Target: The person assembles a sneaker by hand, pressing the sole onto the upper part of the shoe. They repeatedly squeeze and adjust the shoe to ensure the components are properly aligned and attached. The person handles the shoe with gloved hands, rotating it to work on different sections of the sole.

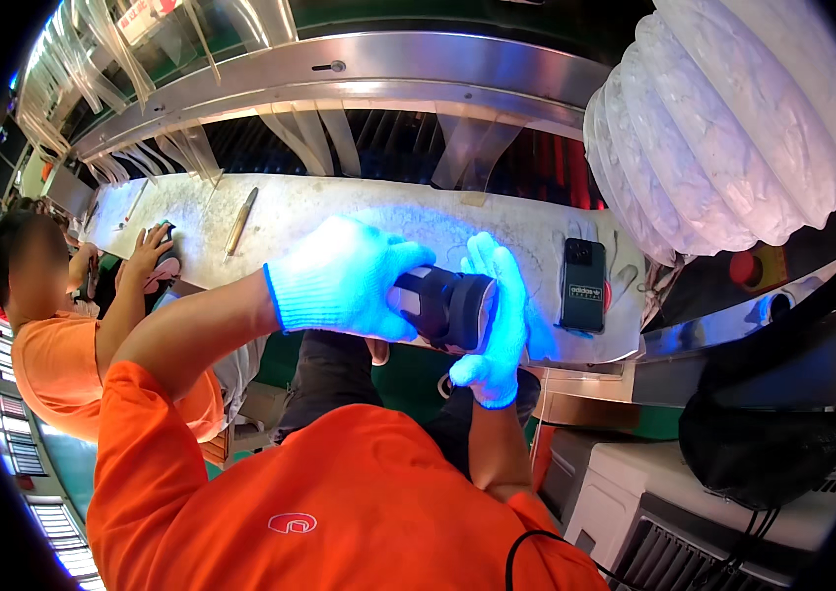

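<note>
Between my two hands, over the near edge of the worktable [300, 202], is a dark shoe [430, 303] with a pale sole edge turned to the right. My left hand [344, 281], in a white knitted glove lit blue, grips it from the left, fingers over the top. On the other side my right hand [499, 320], gloved alike, cups the sole, its fingers long against it and its thumb lower down. Parts of the shoe are hidden by the gloves. Strong blue light falls on the gloves and the tabletop around them.
A dark phone [583, 286] lies at the right. Farther left rests a slim wooden-handled tool [240, 225]. A white ribbed duct [733, 128] hangs at upper right, above a red button [745, 268]. Clear strips [472, 148] hang along the back. A co-worker [58, 369] sits at left.
</note>
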Available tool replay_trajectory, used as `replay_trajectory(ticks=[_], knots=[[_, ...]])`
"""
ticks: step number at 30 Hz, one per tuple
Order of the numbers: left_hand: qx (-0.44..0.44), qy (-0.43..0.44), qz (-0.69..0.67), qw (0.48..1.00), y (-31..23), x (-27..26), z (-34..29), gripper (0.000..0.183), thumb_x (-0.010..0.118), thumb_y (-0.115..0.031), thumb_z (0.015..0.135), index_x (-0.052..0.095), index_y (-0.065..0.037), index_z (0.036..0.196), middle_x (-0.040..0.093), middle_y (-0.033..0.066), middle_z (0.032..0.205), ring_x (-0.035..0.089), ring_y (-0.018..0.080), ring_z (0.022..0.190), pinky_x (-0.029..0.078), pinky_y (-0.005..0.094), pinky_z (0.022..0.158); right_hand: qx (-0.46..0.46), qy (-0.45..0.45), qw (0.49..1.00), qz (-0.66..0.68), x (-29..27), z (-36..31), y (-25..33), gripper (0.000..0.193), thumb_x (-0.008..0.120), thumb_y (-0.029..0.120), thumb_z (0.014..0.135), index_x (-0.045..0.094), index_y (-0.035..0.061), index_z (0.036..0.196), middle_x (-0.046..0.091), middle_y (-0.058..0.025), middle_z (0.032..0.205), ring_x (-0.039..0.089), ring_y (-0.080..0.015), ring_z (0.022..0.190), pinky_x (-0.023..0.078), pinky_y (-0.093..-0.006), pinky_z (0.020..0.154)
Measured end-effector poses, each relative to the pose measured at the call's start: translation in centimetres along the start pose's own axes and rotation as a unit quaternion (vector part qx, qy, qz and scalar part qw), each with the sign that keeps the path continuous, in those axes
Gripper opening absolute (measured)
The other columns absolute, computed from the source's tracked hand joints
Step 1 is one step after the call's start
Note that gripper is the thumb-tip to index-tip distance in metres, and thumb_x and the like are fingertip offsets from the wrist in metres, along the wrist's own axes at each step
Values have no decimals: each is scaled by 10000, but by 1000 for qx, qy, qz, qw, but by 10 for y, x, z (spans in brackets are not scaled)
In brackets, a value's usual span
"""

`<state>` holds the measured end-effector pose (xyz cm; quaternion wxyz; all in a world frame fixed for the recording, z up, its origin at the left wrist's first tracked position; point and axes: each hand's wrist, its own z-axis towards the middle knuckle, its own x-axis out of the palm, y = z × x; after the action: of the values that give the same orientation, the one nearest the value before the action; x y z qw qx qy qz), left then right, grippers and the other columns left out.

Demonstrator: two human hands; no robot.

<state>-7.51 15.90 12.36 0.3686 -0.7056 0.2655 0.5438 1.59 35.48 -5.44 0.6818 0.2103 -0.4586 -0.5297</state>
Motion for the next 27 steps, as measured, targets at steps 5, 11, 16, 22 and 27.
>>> replay_trajectory(ticks=[5,11,16,22,27], knots=[[18,8,31,999,-1,4,0,852,960,-613,734,767,-76,1366,831,148,1163,820,373,1022,660,464,901,-19,-51,997,-62,10,-7,-5,1389,938,858,672,486,-52,1621,565,-246,1637,556,-420,1530,429,-558,1292],[39,-13,34,999,-2,5,0,814,979,-550,742,761,-62,1356,832,145,1139,827,361,987,667,457,862,-63,-119,990,-36,20,0,-10,1243,903,876,706,606,-62,1466,734,-231,1387,712,-377,1340,572,-518,1176],[45,-11,47,998,-3,5,2,788,978,-549,757,761,-65,1340,832,143,1127,830,352,967,672,459,843,-59,-112,988,-89,21,5,1,1228,900,889,698,646,-74,1417,735,-243,1381,714,-379,1335,568,-512,1174],[50,6,51,997,1,4,5,814,967,-566,760,745,-78,1372,826,129,1138,828,356,968,670,460,837,-59,-106,988,-93,21,4,0,1233,903,873,718,616,-79,1447,720,-243,1410,709,-368,1341,559,-510,1185],[21,44,56,997,-2,4,10,830,952,-602,755,741,-107,1387,815,118,1147,816,354,1004,654,477,871,-47,-86,991,-96,18,2,3,1250,888,873,748,570,-74,1499,698,-245,1450,685,-361,1374,555,-507,1185]])
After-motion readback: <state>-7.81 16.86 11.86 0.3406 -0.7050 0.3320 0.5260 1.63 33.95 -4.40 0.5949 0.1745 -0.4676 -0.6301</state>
